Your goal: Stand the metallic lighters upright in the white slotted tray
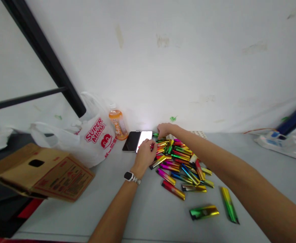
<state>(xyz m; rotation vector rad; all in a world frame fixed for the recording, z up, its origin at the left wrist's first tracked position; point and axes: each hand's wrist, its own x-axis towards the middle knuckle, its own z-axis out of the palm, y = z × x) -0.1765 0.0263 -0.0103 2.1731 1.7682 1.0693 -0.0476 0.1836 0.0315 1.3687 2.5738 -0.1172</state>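
A pile of several shiny, multicoloured metallic bars point(182, 162) lies on the grey table point(148, 212). My left hand point(145, 153), with a smartwatch point(129, 176) on its wrist, is curled at the pile's near-left edge, pinching a reddish bar. My right hand point(165, 129) reaches over the far end of the pile beside a green bar, its fingers bent down onto it. Two phones lie side by side just left of the hands: a dark one point(131, 141) and one with a lit white screen point(144, 137).
An orange drink bottle point(117, 124) and a white plastic "Super Ming" bag point(92, 135) stand at the wall. A cardboard box point(44, 172) overhangs the table's left edge. Two stray bars point(204, 212) lie near the front. A white power strip point(281, 143) sits at the right.
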